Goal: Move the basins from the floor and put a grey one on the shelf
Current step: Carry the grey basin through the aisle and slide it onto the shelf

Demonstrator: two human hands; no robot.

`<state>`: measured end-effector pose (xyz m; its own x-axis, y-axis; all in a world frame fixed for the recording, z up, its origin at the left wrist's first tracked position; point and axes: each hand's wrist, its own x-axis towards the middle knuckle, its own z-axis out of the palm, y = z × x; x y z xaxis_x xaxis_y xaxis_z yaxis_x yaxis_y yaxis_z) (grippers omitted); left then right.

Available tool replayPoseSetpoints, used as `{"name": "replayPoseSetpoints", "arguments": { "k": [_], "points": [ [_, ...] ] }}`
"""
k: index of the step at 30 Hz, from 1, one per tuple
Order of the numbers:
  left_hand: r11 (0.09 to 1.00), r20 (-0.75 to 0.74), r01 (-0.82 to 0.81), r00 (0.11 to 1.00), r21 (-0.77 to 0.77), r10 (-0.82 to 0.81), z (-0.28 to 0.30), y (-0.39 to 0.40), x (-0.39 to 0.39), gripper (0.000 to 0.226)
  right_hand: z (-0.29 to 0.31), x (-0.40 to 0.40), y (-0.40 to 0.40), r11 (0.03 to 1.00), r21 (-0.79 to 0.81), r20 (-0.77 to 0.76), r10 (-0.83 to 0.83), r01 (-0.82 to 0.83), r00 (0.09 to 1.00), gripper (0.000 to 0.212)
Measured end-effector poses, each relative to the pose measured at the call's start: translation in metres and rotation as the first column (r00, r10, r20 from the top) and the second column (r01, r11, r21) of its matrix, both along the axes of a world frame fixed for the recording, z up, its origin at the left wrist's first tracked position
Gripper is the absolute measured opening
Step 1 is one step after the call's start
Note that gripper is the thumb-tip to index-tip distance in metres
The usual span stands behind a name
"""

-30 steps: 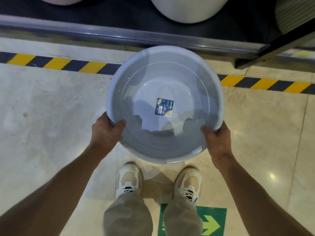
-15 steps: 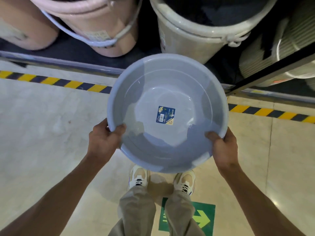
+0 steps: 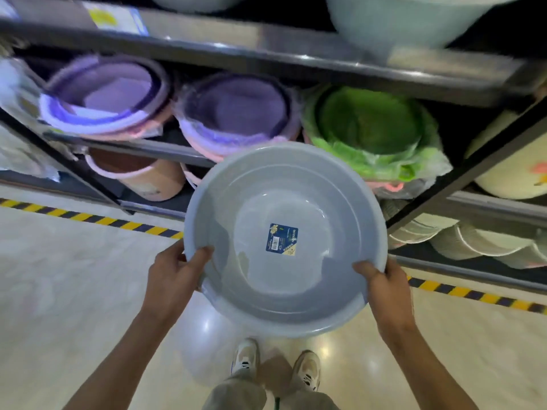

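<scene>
The round grey plastic basin (image 3: 284,241) is off the floor and held level in the air in front of the metal shelving (image 3: 296,63), its far rim just short of the middle tier. The step in hand looks like the carry-up toward the shelf. The next move probably calls for finding a free spot, and none shows here: the middle tier is packed with basin stacks, so the basin may need to go higher, or nest onto a stack.

The basin is shallow and wide, with a rolled rim, a smooth glossy inside and a small blue label (image 3: 282,239) stuck on its flat bottom. It looks empty.

The left hand (image 3: 174,273) and right hand (image 3: 384,288) are clamped on the near rim at opposite sides, thumbs inside, fingers under. Behind are purple basins (image 3: 106,93), wrapped green ones (image 3: 370,125), and a striped floor line (image 3: 88,217).
</scene>
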<state>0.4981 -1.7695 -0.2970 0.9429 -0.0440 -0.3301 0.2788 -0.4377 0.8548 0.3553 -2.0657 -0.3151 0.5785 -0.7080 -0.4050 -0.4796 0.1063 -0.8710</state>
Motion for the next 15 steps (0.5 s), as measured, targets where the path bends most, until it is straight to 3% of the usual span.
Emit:
{"name": "replayPoseSetpoints", "arguments": {
  "k": [7, 12, 15],
  "points": [
    [0.985, 0.106, -0.050, 0.992, -0.166, 0.068, 0.156, 0.004, -0.017, 0.022, 0.175, -0.005, 0.000, 0.997, -0.080, 0.147, 0.033, -0.021, 0.989, 0.017],
    [0.972, 0.194, -0.062, 0.975, -0.228, 0.108, 0.236, 0.004, -0.019, 0.042, 0.261, -0.007, -0.002, 0.994, -0.097, 0.272, 0.073, -0.048, 0.960, 0.024],
    [0.962, 0.207, -0.057, 0.972, -0.265, 0.115, 0.275, 0.005, -0.017, 0.036, 0.302, -0.004, -0.004, 0.993, -0.098, 0.327, 0.088, -0.059, 0.941, 0.017]
  ]
}}
